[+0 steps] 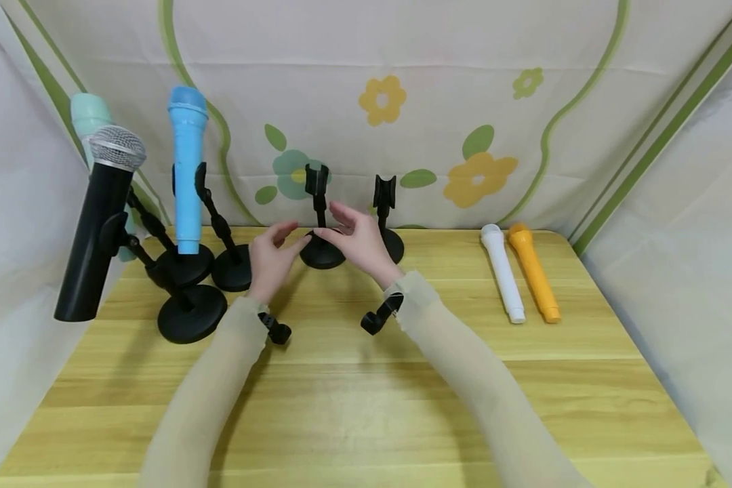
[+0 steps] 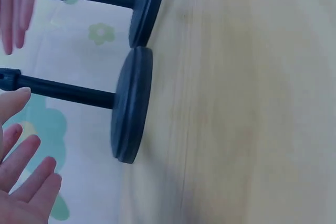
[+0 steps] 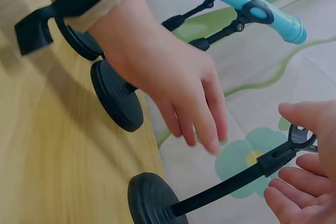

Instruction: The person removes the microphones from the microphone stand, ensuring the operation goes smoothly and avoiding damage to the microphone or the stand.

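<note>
a flower-printed cloth hangs behind the wooden table

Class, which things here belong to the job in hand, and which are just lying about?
Likely the job:
five black stands
white microphone
orange microphone
black microphone
blue microphone
mint microphone

Probably just surroundings:
flowered cloth
wooden table
black wrist attachments

From above, the head view faces forward and down across the wooden table, while both wrist views, near and rolled sideways, share one microphone stand.
</note>
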